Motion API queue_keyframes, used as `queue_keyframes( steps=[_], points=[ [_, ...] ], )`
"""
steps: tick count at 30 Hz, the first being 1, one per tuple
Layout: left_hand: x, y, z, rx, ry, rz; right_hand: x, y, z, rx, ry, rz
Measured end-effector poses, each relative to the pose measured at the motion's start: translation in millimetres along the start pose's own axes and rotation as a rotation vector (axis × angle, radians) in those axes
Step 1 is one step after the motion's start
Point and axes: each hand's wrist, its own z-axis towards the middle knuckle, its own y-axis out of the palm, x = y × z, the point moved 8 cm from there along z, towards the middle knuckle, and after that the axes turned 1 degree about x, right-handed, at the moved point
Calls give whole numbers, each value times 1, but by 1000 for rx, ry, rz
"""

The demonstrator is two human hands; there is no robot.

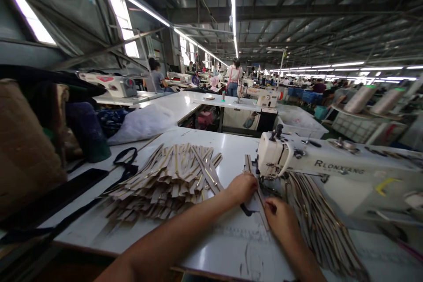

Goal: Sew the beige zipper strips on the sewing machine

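A beige zipper lies lengthwise beside the needle area of the white sewing machine. My left hand has its fingers closed on the far part of the strip, close to the presser foot. Lower down, my right hand is closed at the strip's right edge, its thumb and fingertips drawn together. To the left spreads a large heap of beige zippers with gold-coloured teeth. Another bundle of zippers hangs together under the machine arm, right of my right hand. The needle itself is hidden.
Dark straps trail along the white table at left. A white plastic bag and fabric rolls stand beyond. Thread cones rise at right. Another sewing machine and a person are farther back.
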Motion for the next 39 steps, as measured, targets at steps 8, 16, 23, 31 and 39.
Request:
queue_keyframes(
  steps=[8, 16, 23, 31, 39],
  points=[
    [8, -1, -12, 7, 121, 69, 12, 2, -4, 55, 6, 171],
    [16, 3, -14, -61, 154, 260, 7, 0, -4, 59, -79, 116],
    [11, 6, -13, -55, 145, 272, -4, -2, -12, 19, -154, -42],
    [8, 8, -10, -62, 127, 239, -11, -4, -12, -163, -165, -273],
    [-3, 5, -3, 5, 64, 290, -16, -4, 11, -202, -202, -208]
  ],
)
